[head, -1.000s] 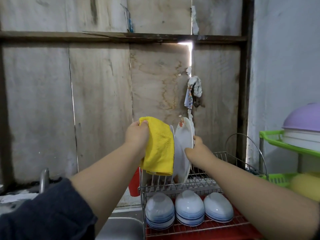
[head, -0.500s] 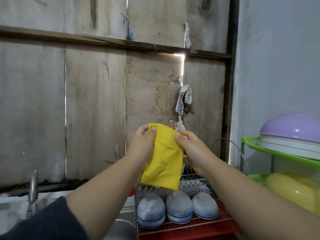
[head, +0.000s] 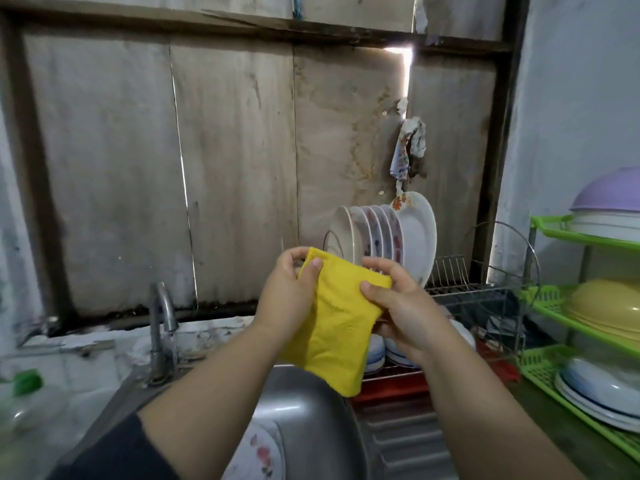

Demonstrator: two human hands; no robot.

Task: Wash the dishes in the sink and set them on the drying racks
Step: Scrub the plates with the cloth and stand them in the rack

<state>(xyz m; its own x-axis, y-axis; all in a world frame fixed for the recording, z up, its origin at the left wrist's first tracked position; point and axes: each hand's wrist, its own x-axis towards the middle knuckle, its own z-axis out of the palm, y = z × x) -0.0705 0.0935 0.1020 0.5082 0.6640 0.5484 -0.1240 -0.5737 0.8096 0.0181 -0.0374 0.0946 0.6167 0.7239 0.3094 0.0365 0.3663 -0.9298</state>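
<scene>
A yellow cloth (head: 337, 327) hangs between both hands above the steel sink (head: 311, 403). My left hand (head: 289, 289) pinches its upper left corner, and my right hand (head: 398, 306) grips its right edge. Behind them several white and flowered plates (head: 388, 233) stand upright in the metal drying rack (head: 467, 289). Upturned blue-rimmed bowls (head: 377, 351) sit on the rack's lower level, partly hidden by the cloth. A flowered plate (head: 263, 455) lies in the sink bottom.
A tap (head: 162, 317) runs water at the sink's left. A clear bottle with a green cap (head: 26, 382) lies at far left. A green plastic shelf (head: 588, 306) on the right holds purple, yellow and white dishes. A wooden wall stands close behind.
My right hand left the plate in the rack and took hold of the cloth. Both hands came back and down over the sink, and the view tilted down.
</scene>
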